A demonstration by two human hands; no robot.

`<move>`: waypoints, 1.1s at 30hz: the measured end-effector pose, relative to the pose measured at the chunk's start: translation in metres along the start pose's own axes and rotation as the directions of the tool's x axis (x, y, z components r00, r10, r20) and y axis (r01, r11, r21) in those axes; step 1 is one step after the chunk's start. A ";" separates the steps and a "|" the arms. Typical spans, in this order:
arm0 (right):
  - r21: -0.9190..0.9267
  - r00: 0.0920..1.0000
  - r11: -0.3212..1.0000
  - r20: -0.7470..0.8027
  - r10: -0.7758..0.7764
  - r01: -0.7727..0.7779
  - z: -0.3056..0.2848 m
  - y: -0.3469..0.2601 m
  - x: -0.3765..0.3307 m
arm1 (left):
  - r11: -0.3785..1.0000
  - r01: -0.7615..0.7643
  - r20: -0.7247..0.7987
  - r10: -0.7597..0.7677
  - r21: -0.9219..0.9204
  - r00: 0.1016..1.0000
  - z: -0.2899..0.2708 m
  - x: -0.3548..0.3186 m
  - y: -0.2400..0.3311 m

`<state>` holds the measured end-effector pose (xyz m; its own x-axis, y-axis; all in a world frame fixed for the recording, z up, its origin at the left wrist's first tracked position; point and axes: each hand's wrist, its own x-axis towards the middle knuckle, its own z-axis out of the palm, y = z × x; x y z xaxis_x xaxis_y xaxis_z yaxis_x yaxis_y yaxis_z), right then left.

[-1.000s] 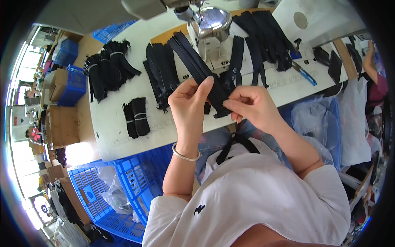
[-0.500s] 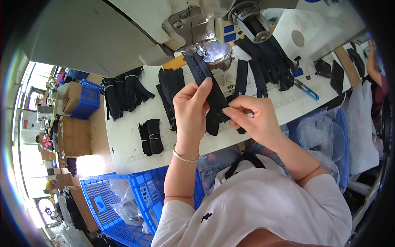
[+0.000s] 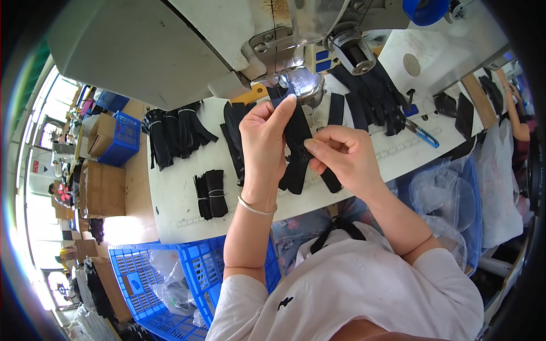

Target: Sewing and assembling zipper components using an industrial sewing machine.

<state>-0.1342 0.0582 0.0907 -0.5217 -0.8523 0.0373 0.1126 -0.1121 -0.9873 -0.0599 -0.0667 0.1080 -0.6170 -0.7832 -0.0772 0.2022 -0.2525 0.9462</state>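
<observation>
Both hands are busy with one black strip point(image 3: 297, 136), held above the desk point(image 3: 170, 199). The right hand point(image 3: 344, 153) has thumb and forefinger pinched on the strip's right edge, its other fingers curled in. The left hand point(image 3: 264, 136) grips it a little farther along, thumb pressed on top, a bangle point(image 3: 257, 212) at the wrist. Off to the left lies a small tied bundle point(image 3: 215, 193); beyond it, larger bundles point(image 3: 179, 136). Rightward, a blue-handled tool point(image 3: 424, 136) rests near other strips point(image 3: 372, 96). The strip's far end points toward the sewing machine point(image 3: 136, 57); whether they touch, I can't tell.
</observation>
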 end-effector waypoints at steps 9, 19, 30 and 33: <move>0.017 1.000 1.000 0.002 -0.010 0.010 0.001 0.004 0.000 | 0.992 -0.076 -0.038 0.080 0.098 0.996 -0.007 0.004 -0.012; 0.000 0.999 0.999 0.007 -0.046 0.046 -0.007 0.015 0.007 | 0.858 0.337 0.385 -0.182 -0.388 0.905 -0.022 -0.031 -0.026; -0.100 0.998 0.994 0.037 -0.043 0.047 -0.006 0.008 0.006 | 0.910 0.131 0.189 -0.060 -0.393 0.980 -0.021 -0.029 -0.036; -0.101 0.997 0.991 0.021 -0.080 0.082 -0.003 0.007 0.012 | 0.921 0.085 0.132 -0.037 -0.381 0.991 -0.021 -0.023 -0.035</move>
<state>-0.1422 0.0483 0.0837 -0.5113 -0.8510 0.1197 -0.0168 -0.1293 -0.9915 -0.0365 -0.0515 0.0699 -0.7188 -0.6917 -0.0699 0.4234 -0.5153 0.7451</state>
